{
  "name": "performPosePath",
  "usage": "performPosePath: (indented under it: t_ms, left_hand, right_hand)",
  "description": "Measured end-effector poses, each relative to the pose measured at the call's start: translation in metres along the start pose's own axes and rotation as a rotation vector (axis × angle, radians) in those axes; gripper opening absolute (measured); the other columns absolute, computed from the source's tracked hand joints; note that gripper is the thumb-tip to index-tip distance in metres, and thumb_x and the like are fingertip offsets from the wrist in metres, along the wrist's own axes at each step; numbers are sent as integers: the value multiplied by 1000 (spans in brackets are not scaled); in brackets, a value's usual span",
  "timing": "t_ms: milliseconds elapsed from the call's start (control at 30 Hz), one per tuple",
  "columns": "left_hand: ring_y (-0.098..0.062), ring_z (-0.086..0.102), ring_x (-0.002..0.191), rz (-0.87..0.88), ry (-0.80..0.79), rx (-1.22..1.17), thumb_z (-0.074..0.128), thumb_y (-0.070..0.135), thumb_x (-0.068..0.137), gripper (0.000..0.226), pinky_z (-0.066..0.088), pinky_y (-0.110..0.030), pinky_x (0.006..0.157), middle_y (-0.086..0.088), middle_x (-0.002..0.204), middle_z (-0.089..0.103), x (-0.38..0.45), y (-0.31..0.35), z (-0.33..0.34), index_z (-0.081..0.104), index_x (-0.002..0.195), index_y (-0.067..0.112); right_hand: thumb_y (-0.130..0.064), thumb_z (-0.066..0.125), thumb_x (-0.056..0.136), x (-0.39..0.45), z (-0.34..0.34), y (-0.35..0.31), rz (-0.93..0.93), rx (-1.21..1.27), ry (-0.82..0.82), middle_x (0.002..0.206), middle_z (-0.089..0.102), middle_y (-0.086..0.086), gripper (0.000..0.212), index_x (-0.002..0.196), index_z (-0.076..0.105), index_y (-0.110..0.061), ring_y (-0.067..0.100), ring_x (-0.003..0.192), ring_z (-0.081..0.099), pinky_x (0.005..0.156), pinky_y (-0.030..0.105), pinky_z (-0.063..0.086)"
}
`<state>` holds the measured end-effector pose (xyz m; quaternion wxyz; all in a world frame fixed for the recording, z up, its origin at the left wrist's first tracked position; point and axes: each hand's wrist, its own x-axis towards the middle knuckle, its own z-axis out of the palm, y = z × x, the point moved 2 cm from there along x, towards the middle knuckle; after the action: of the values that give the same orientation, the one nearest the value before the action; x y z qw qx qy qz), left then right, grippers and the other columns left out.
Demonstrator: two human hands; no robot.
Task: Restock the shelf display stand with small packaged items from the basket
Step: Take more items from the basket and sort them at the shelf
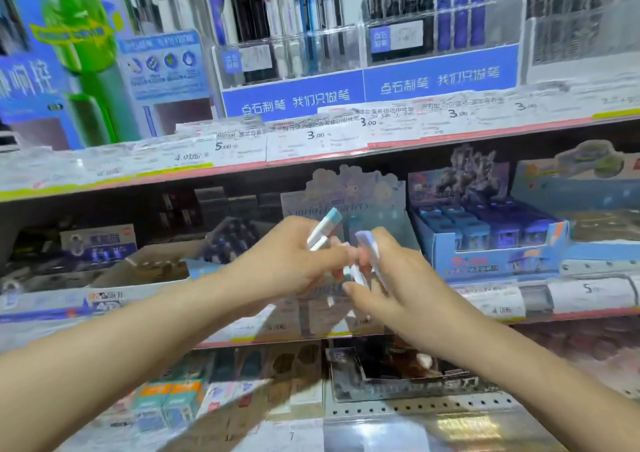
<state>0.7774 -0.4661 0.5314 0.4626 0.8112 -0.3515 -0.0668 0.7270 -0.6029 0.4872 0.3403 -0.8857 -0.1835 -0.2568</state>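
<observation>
Blue-capped item (325, 228) in left hand (294, 261), purple-capped item (369, 251) in right hand (394, 278).

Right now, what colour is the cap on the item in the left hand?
Light blue cap on a white body, gripped by the left hand; head view.

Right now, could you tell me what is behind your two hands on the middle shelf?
A pastel display stand with a cartoon header card. The hands and their small packaged items cover its compartments, so its contents cannot be seen.

Blue banner strips (367, 93) under the upper pen racks read "点石制笔 我们只做笔", price tags (311, 133) along upper shelf's front edge show 5.00, 3.00, 3.00, 3.00; rest too blurred.
</observation>
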Motion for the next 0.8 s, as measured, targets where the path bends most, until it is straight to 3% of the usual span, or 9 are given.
performPosePath:
  t_ms: [100,200,267,367,467,600,667,733,800]
  left_hand:
    - [-8,30,36,68,10,-24,70,20,79,14,24,-19,37,3,53,54,-1,-3,-3,65,80,7]
    - [-7,30,36,86,47,-71,70,12,80,9,23,-18,39,9,43,51,1,-8,-4,63,74,10]
    - [-10,30,38,87,62,-78,71,12,78,12,23,-19,40,7,43,48,3,-10,-6,63,70,10]
    - [-9,29,35,59,56,-36,73,13,77,13,24,-17,37,4,42,44,6,-11,-6,64,70,7]
    - [-11,31,36,45,61,-39,73,14,76,13,24,-16,38,1,44,47,8,-10,-8,65,70,7]
    - [-6,35,31,37,110,-62,66,20,83,15,27,-16,35,-7,52,62,12,-10,-13,71,75,7]
    - [-8,47,38,176,197,200,60,16,88,13,38,-20,41,-10,62,65,11,-12,-19,71,85,10]
    - [-16,59,65,334,206,559,53,4,86,19,48,-32,61,-9,76,67,9,-17,-24,67,97,12]
    - [-28,61,84,347,121,835,47,0,80,44,50,-39,70,-8,96,66,6,-22,-26,59,115,24]
  right_hand:
    - [-27,55,85,2,-3,3,8,232,-78,77,52,-16,16,94,41,-25,4,69,48,65,25,39]
    - [-22,57,88,0,-6,4,31,312,-116,74,53,-23,12,94,46,-23,0,70,48,68,26,40]
    - [-26,61,85,0,-8,5,65,302,-65,72,49,-20,17,88,46,-20,5,67,45,67,32,40]
    - [-22,66,82,3,-15,5,61,274,30,74,53,-23,20,88,46,-18,8,66,46,65,28,40]
    - [-18,61,85,10,-18,2,25,194,4,71,53,-23,17,85,45,-17,0,64,46,60,15,38]
    - [-20,53,90,22,-20,4,32,115,-28,76,47,-14,15,93,40,-26,2,65,44,62,15,37]
    - [-19,49,92,28,-26,6,27,66,-15,81,48,-9,22,109,41,-30,3,68,44,63,14,36]
    - [-15,45,95,35,-31,8,8,-38,-27,90,51,-6,24,102,42,-38,5,70,45,59,9,33]
    - [-10,41,96,44,-31,14,5,-87,-40,112,52,-2,23,113,48,-24,-5,88,52,63,6,33]
